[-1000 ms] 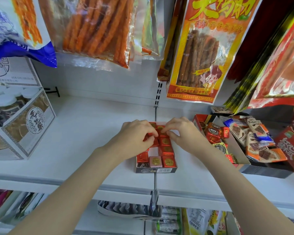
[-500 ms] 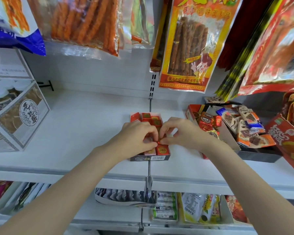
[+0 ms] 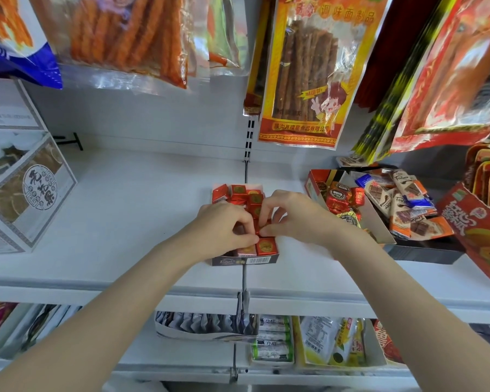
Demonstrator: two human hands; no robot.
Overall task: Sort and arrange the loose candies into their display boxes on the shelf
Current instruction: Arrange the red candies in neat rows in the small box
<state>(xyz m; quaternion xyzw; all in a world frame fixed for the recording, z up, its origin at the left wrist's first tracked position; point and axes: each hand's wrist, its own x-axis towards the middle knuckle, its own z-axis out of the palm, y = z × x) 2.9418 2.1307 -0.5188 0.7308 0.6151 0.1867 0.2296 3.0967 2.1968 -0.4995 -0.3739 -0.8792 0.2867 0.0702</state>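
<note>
A small display box sits on the white shelf, filled with square red-and-gold wrapped candies. Both my hands hover over its middle rows. My left hand has its fingers curled down onto the candies, and my right hand pinches one red candy between thumb and forefinger, close to the left fingertips. The candies under my hands are hidden. One candy shows at the box's front right.
To the right, an open red box holds mixed wrapped candies, with chocolate packets beside it. A grey carton stands at the left. Snack bags hang above. A lower shelf holds more packets.
Both hands have slid from the back of the box toward its middle and front rows, uncovering the rear candies. The view has tilted upward slightly.
</note>
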